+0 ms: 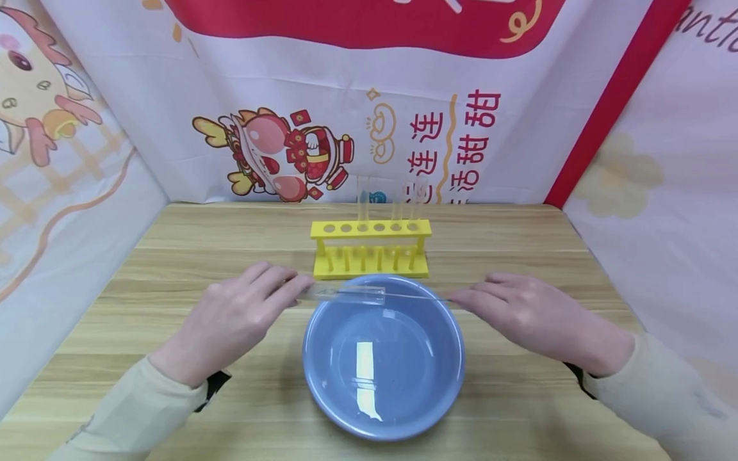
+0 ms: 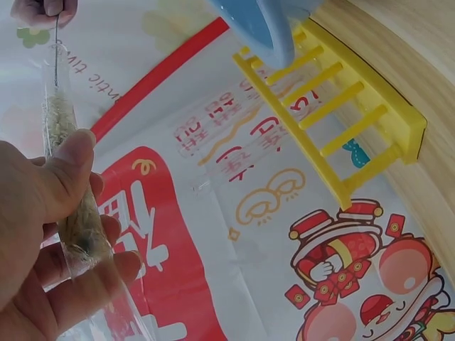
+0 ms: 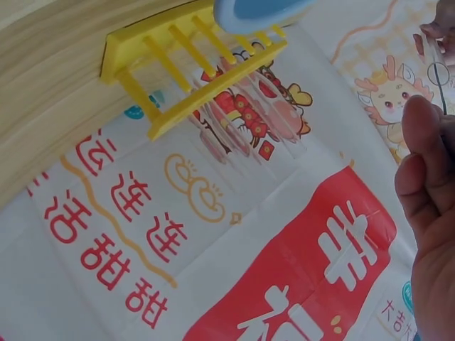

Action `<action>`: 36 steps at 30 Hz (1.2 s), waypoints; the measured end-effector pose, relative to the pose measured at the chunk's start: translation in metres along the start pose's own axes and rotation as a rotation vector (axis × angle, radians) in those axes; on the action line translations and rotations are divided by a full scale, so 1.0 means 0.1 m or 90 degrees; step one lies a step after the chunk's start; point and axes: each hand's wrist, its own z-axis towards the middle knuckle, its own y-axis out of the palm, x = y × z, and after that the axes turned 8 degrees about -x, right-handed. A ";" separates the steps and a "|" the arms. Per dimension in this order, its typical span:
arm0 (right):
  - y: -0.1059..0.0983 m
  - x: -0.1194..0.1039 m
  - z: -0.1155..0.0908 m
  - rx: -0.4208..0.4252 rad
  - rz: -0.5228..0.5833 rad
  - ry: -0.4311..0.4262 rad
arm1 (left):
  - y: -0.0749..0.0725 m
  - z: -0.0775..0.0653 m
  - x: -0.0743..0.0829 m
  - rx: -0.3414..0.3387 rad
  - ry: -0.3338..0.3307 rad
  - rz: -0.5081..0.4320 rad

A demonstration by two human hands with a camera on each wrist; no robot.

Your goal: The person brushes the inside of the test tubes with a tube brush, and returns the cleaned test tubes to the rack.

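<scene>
My left hand (image 1: 239,317) grips a clear glass test tube (image 1: 366,294), which lies nearly level above the far side of a blue basin (image 1: 445,336). Inside the tube is a test tube brush; its pale bristles (image 2: 60,117) show in the left wrist view. A thin wire handle (image 1: 416,297) runs out of the tube's mouth to the right. My right hand (image 1: 521,314) pinches the end of that wire between thumb and fingers. What looks like water fills part of the basin, with a bright reflection on it.
Just behind the basin a yellow test tube rack (image 1: 371,272) stands on the wooden table (image 1: 230,250). It holds several clear tubes (image 1: 363,202) upright. Printed cloth (image 1: 288,70) hangs close behind the table and along both sides.
</scene>
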 end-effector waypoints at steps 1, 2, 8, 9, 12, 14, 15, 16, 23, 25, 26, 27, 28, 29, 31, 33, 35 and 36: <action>-0.01 0.00 -0.01 -0.002 0.003 0.006 | 0.00 0.00 0.00 -0.002 0.000 0.001; -0.01 0.00 -0.02 0.000 0.006 0.009 | 0.00 0.00 -0.01 -0.002 0.000 0.001; -0.03 0.03 -0.09 0.017 0.102 0.040 | 0.00 -0.01 -0.01 -0.003 0.000 0.003; -0.03 0.04 -0.11 0.019 0.124 0.046 | 0.00 -0.01 -0.01 -0.003 0.001 0.004; -0.02 0.06 -0.15 0.018 0.191 0.068 | 0.00 -0.02 -0.02 -0.003 0.003 0.005; 0.00 0.08 -0.18 0.026 0.222 0.070 | 0.00 -0.02 -0.02 -0.003 0.003 0.006; 0.00 0.09 -0.19 0.028 0.236 0.072 | 0.00 -0.02 -0.02 -0.003 0.004 0.007; 0.01 0.09 -0.20 0.031 0.252 0.074 | 0.00 -0.03 -0.02 -0.005 0.003 0.008; 0.05 0.13 -0.29 0.038 0.341 0.068 | -0.01 -0.05 -0.05 0.004 0.004 0.008; 0.05 0.14 -0.31 0.034 0.356 0.068 | -0.01 -0.06 -0.05 0.012 0.006 0.010; 0.06 0.15 -0.32 0.031 0.366 0.068 | -0.01 -0.06 -0.06 0.015 0.007 0.011; 0.06 0.15 -0.33 0.027 0.377 0.071 | 0.00 -0.06 -0.06 0.018 0.007 0.013; 0.06 0.16 -0.33 0.023 0.392 0.073 | 0.00 -0.07 -0.06 0.019 0.007 0.014; 0.06 0.16 -0.34 0.017 0.406 0.077 | 0.00 -0.07 -0.06 0.018 0.007 0.017; 0.06 0.17 -0.35 0.011 0.430 0.075 | 0.00 -0.08 -0.07 0.014 0.007 0.020; 0.06 0.18 -0.36 0.001 0.452 0.079 | -0.01 -0.09 -0.07 0.009 0.007 0.024; 0.05 0.19 -0.37 -0.013 0.463 0.086 | -0.01 -0.10 -0.08 0.006 0.006 0.027; 0.05 0.18 -0.37 -0.019 0.466 0.088 | 0.00 -0.10 -0.08 0.006 0.007 0.028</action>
